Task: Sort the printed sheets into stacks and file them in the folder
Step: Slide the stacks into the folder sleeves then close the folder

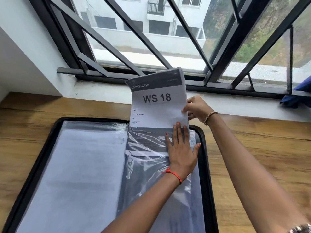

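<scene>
A black-edged folder (206, 157) lies open on the wooden table, with clear plastic sleeves on both sides. A stack of printed sheets (158, 105), its top page reading "LIVING ROOM" and "WS 18", stands partly inside the right sleeve (148, 145), its upper half sticking out and bending toward the window. My right hand (196, 107) pinches the stack's right edge. My left hand (180, 148) lies flat with straight fingers on the right sleeve, pressing it down just below the sheets. The left sleeve (80, 165) holds white sheets.
The wooden table (260, 157) runs up to a white window sill (235, 101) with black bars behind it. A blue cloth (297, 95) lies on the sill at the far right. A white wall corner stands at the left.
</scene>
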